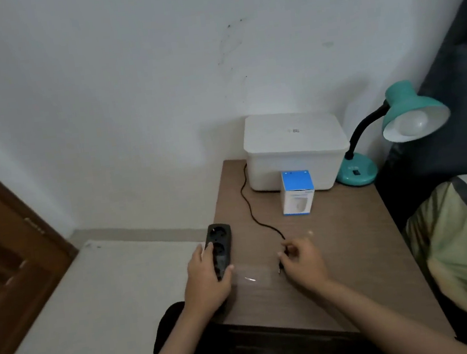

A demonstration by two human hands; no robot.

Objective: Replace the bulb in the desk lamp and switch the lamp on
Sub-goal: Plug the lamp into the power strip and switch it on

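A teal desk lamp [358, 171] stands at the back right of the brown table [338, 252], with a white bulb [412, 122] in its unlit shade. Its black cord [249, 207] runs across the table to the plug [280, 259], which my right hand [303, 262] grips. My left hand [206, 280] holds a black power strip [220, 247] at the table's left edge. The plug and the strip are apart. A blue and white bulb box [297, 192] stands upright in the middle of the table.
A white lidded plastic box [295, 151] sits against the wall behind the bulb box. A bed with a striped cover [463, 237] borders the table on the right. A wooden door [7, 263] is at the left.
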